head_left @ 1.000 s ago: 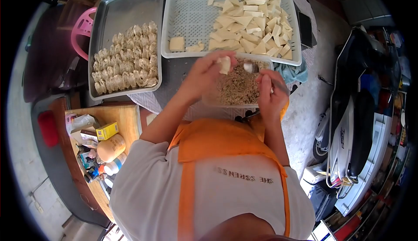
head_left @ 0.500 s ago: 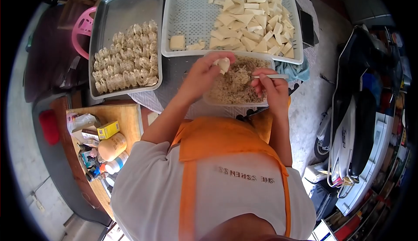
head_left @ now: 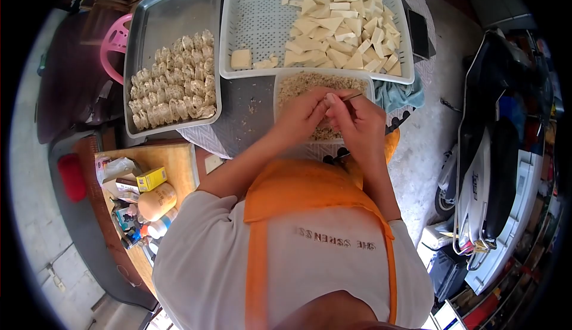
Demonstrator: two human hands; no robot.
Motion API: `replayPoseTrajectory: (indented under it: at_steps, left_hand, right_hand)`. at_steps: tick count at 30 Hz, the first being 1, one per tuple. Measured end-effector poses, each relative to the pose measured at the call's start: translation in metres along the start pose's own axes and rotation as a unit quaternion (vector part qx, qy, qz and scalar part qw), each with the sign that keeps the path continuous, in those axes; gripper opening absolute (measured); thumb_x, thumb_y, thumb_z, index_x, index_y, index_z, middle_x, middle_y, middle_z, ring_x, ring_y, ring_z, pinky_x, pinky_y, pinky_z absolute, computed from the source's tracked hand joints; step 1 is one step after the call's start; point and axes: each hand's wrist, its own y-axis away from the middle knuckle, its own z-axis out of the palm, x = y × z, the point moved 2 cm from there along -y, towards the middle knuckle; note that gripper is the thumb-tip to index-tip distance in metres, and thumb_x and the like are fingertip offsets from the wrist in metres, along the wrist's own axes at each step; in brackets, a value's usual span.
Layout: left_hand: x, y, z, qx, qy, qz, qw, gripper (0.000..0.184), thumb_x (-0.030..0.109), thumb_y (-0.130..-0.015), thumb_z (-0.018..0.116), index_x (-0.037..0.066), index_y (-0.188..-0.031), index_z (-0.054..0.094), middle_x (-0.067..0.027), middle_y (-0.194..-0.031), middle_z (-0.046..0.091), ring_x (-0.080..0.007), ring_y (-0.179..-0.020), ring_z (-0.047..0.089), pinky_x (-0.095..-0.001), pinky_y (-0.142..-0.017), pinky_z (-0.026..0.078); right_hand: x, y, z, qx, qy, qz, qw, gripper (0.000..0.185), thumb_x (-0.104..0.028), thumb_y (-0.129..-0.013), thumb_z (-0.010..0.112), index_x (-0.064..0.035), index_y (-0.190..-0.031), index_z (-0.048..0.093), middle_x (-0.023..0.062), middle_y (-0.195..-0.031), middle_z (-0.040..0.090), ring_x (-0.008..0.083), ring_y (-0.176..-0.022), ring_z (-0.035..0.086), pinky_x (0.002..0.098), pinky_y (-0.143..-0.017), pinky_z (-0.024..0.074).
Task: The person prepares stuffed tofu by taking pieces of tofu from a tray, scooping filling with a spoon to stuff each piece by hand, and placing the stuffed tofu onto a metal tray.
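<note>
My hands meet over a clear plastic tub (head_left: 277, 100) of crumbly brown filling (head_left: 322, 79). My left hand (head_left: 305, 112) is closed around a piece of pale tofu, almost wholly hidden by the fingers. Pressed close against it, my right hand (head_left: 362, 118) keeps hold of a thin utensil (head_left: 353, 96); its working end is out of sight. Just beyond the tub, a perforated plastic tray (head_left: 256, 20) carries a heap of cut tofu pieces (head_left: 342, 32), many triangular. To the left, a metal tray (head_left: 170, 11) has rows of lumpy, filling-coated pieces (head_left: 173, 82).
A pink handle or chair back (head_left: 113, 47) shows beside the metal tray. A blue cloth (head_left: 399, 94) lies right of the tub, near a dark flat object (head_left: 418, 35). On the lower left, a wooden table (head_left: 182, 163) holds boxes and bottles. A scooter (head_left: 482, 151) stands at right.
My right hand has moved left and up from the filling to meet my left hand. My left hand has turned and lowered slightly, so the tofu no longer shows clearly.
</note>
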Motion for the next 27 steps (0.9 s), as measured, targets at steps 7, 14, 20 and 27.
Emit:
replayPoseTrajectory:
  at_steps: [7, 14, 20, 27]
  left_hand:
    - [0.006, -0.004, -0.024, 0.066, 0.011, -0.079, 0.995, 0.019, 0.011, -0.093, 0.044, 0.002, -0.106, 0.055, -0.0087, -0.087, 0.061, -0.0191, -0.071, 0.058, -0.0321, -0.063, 0.047]
    - [0.013, -0.008, -0.020, 0.043, 0.289, -0.171, 0.941, 0.017, 0.015, -0.095, 0.046, 0.007, -0.107, 0.056, -0.0004, -0.088, 0.057, -0.0082, -0.070, 0.051, -0.0214, -0.056, 0.040]
    - [-0.001, -0.003, -0.020, 0.053, 0.358, -0.170, 0.917, 0.017, 0.015, -0.093, 0.051, 0.008, -0.107, 0.055, 0.0012, -0.091, 0.057, -0.0072, -0.076, 0.051, -0.0213, -0.058, 0.039]
    - [0.001, -0.008, 0.005, 0.034, 0.003, 0.013, 0.999, 0.017, 0.009, -0.092, 0.048, 0.006, -0.109, 0.052, -0.0058, -0.084, 0.054, -0.0128, -0.071, 0.053, -0.0270, -0.064, 0.046]
  right_hand:
    - [0.005, 0.008, -0.017, 0.127, -0.006, -0.013, 0.992, 0.007, -0.007, -0.087, 0.060, -0.0004, -0.084, 0.061, 0.0059, -0.063, 0.062, 0.0111, -0.053, 0.059, 0.0253, -0.049, 0.0466]
    - [0.069, 0.009, 0.001, -0.048, -0.005, 0.142, 0.989, 0.025, -0.021, -0.094, 0.052, 0.0019, -0.086, 0.060, 0.0057, -0.065, 0.062, 0.0124, -0.056, 0.059, 0.0264, -0.048, 0.0462]
    - [0.049, 0.006, -0.027, 0.037, -0.189, 0.153, 0.969, 0.019, -0.017, -0.095, 0.052, -0.0014, -0.089, 0.061, 0.0048, -0.066, 0.062, 0.0085, -0.051, 0.054, 0.0209, -0.046, 0.0440]
    - [0.022, 0.010, -0.017, 0.070, -0.137, 0.087, 0.984, 0.011, -0.009, -0.091, 0.055, -0.0005, -0.088, 0.062, 0.0050, -0.066, 0.062, 0.0091, -0.051, 0.056, 0.0196, -0.047, 0.0435]
